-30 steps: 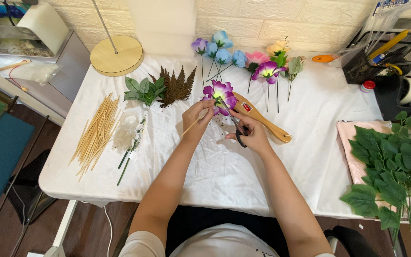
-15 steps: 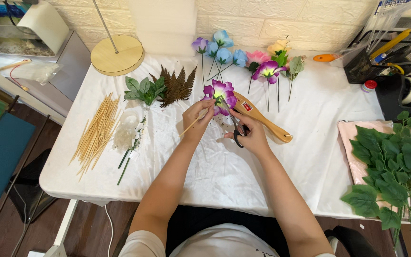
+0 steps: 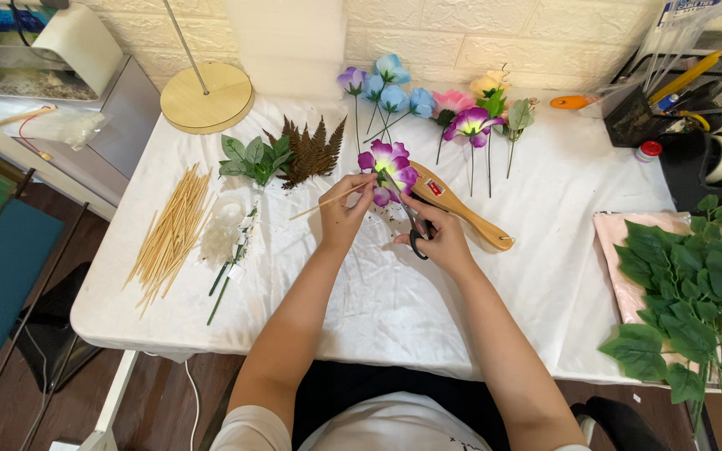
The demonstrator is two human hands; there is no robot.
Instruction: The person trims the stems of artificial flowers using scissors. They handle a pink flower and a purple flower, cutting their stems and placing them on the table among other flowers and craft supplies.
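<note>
My left hand (image 3: pixel 346 213) pinches a purple and white artificial flower (image 3: pixel 387 160) together with a thin wooden skewer (image 3: pixel 321 203) that sticks out to the left. My right hand (image 3: pixel 439 236) grips black-handled scissors (image 3: pixel 414 225), whose blades point up at the base of the flower. Both hands hover over the white tablecloth (image 3: pixel 394 301), just in front of a wooden paddle-shaped tool (image 3: pixel 464 210).
A pile of skewers (image 3: pixel 170 234) and white floral sprigs (image 3: pixel 229 242) lie left. Green leaves (image 3: pixel 252 159), brown fern (image 3: pixel 311 150) and several fake flowers (image 3: pixel 436 104) line the back. A leafy branch (image 3: pixel 695 284) lies on a pink tray right. A round wooden stand base (image 3: pixel 206 96) sits far left.
The hands stay in nearly the same spot over the cloth. The skewer now shows sticking out to the left of my left hand.
</note>
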